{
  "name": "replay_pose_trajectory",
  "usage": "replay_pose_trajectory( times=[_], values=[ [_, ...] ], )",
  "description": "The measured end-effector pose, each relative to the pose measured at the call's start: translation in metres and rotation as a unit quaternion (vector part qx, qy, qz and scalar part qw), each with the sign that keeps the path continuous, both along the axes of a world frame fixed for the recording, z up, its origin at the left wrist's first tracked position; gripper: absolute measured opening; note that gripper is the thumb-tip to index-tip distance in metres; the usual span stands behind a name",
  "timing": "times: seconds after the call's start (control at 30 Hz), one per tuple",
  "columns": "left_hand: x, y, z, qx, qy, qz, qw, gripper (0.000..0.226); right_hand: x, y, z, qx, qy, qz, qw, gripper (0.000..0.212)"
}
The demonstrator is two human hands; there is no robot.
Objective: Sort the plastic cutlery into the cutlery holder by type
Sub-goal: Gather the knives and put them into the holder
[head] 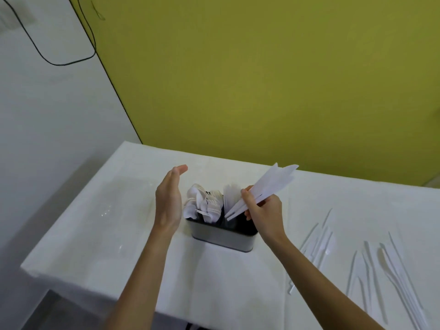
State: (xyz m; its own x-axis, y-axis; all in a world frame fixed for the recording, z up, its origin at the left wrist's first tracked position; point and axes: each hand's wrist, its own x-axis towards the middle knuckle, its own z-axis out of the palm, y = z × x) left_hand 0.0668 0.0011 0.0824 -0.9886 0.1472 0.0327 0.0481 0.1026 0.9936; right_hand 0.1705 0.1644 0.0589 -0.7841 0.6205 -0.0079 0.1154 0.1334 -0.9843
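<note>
Head view, looking down on a table [95, 222] covered with a white cloth. Near the middle, a grey cutlery holder [223, 236] with a dark inside, standing upright.

In the holder: white spoons [190, 208] at the left end, white forks [210, 206] just beside them, tines up, and a few white pieces [229, 196] further right, too washed out to name. Dividers between the compartments not to be made out.

Left hand [169, 201] held upright just left of the holder, fingers straight and close together, palm turned toward it, nothing in its grasp. Close to the holder's left end; touching or apart cannot be told.

Right hand [264, 213] above the holder's right end, fingers and thumb curled round a bundle of knives [269, 186], white plastic, held at about mid-length. Bundle tilted, upper ends fanned out up and to the right, lower ends pointing down and left over the dark opening in the right part of the holder. Whether those ends are already below the rim cannot be told.

On the cloth well to the right, loose cutlery [381, 270], long pale pieces lying flat and scattered, hard to tell apart by type.

Behind the table, a green wall [238, 79]; to the left of it, a black cable [47, 51] looping down over a white wall.
</note>
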Motion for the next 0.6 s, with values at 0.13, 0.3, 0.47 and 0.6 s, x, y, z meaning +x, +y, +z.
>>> replay_pose_trajectory(
  times=[0.13,0.3,0.47,0.6],
  values=[
    [-0.014,-0.01,-0.017,-0.006,-0.045,-0.017,0.999,0.046,-0.006,-0.011,-0.014,0.112,-0.093,0.05,0.988,0.03],
    [-0.029,-0.019,-0.036,0.017,-0.138,-0.045,0.989,0.055,-0.007,-0.015,-0.019,0.188,-0.176,0.092,0.962,0.029],
    [-0.032,-0.023,-0.048,0.091,-0.237,-0.096,0.963,0.061,-0.002,-0.019,0.004,0.214,-0.198,0.092,0.952,0.025],
    [-0.029,-0.019,-0.057,0.133,-0.271,-0.137,0.943,0.063,0.0,-0.017,0.007,0.222,-0.201,0.063,0.952,0.041]
  ],
)
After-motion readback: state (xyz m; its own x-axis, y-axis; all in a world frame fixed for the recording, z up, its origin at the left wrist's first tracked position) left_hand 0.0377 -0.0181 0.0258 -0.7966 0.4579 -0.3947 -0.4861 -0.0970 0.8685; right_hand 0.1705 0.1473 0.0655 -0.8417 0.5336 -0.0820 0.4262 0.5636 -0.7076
